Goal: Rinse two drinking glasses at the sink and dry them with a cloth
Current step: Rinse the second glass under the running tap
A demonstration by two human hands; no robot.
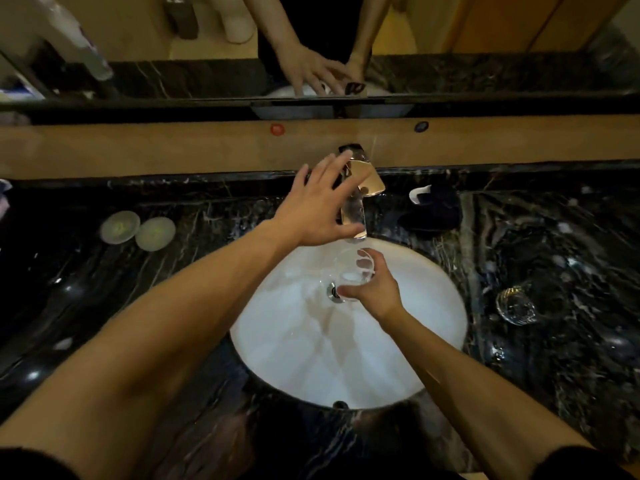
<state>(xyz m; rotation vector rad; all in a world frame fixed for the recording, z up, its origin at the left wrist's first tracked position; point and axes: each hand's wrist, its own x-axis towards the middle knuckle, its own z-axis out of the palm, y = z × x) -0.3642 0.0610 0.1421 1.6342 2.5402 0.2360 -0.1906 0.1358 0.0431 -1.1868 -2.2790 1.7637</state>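
My right hand (375, 289) grips a clear drinking glass (356, 271) over the white sink basin (298, 358), just below the faucet spout (355, 220). My left hand (318, 206) is spread with straight fingers at the faucet handle (360, 171), its fingertips touching or just over it. A second clear glass (516, 304) stands on the black marble counter (571, 254) to the right of the basin. A dark cloth (433, 211) with a white patch lies on the counter right of the faucet.
Two pale round lids or dishes (138, 230) lie on the counter at the left. A mirror (311, 46) runs along the back above a tan ledge (173, 147). The drain (334, 292) sits in the middle of the basin.
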